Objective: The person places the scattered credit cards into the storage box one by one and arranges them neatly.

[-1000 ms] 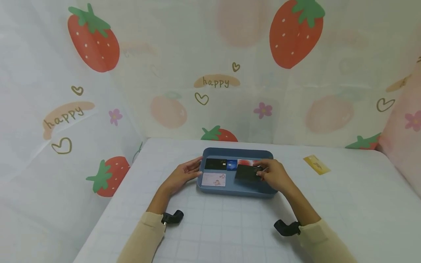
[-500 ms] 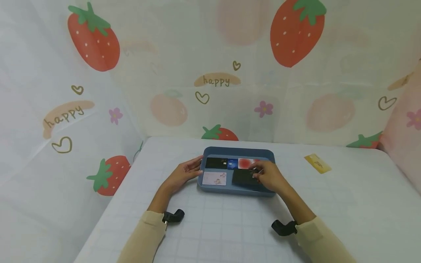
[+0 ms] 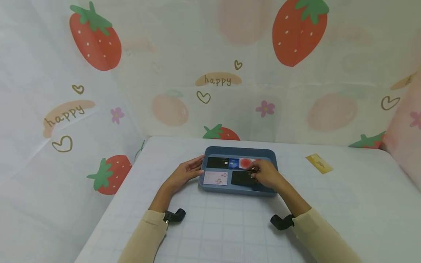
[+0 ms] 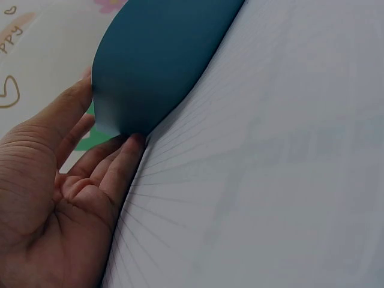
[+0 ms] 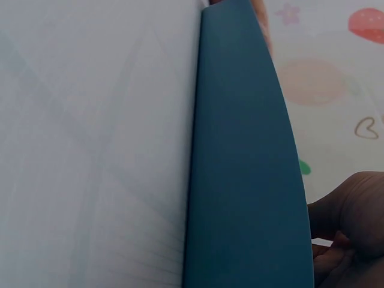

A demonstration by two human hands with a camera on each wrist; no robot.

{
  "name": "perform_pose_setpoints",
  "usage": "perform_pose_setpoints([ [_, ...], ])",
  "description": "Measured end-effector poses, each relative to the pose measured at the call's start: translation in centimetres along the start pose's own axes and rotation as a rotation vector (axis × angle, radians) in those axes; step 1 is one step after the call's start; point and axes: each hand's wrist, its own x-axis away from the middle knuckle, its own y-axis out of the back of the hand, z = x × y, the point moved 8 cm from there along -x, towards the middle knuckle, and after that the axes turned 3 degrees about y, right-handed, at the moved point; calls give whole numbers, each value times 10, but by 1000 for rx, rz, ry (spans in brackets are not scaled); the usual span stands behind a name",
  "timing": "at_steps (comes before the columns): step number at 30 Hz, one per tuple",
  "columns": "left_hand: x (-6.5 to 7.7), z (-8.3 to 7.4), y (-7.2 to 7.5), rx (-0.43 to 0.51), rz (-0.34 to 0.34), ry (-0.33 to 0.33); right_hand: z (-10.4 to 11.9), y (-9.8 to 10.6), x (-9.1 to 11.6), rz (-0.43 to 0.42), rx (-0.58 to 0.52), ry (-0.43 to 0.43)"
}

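The blue tray point(image 3: 240, 150) lies lengthwise before me on the table. My left hand point(image 3: 184, 175) rests against its left end; in the left wrist view the fingers point(image 4: 123, 165) are extended, touching the tray's outer wall point(image 4: 159, 66). My right hand point(image 3: 268, 175) reaches over the tray's right side, pinching a black card point(image 3: 241, 178) by its right end in the front row. Left of that card lies a pale pink card point(image 3: 215, 178). Behind them are another black card point(image 3: 217, 163), a blue card point(image 3: 234, 163) and a red-and-white card point(image 3: 245, 163), partly covered by my right fingers.
A yellow card point(image 3: 319, 163) lies on the white table point(image 3: 227, 226), right of the tray. Strawberry-printed sheets point(image 3: 283, 87) hang behind and to the sides. A black wrist camera point(image 3: 282, 222) sits below each hand.
My right hand has moved slightly left and down, bringing the black card to the tray's front row and uncovering more of the red-and-white card. My left hand stays at the tray's end.
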Motion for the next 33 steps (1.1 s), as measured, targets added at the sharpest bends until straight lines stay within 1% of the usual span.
perform_pose_setpoints([
  [6,-1,0,-1,8,11,-18,1,-3,-4,15,24,12],
  [18,-2,0,0,-11,2,-5,1,-11,-10,12,83,-1],
  [25,-3,0,1,-19,4,-10,3,-12,-11,8,89,-6],
  [33,-4,3,2,-21,-3,4,7,-12,-11,0,118,2],
])
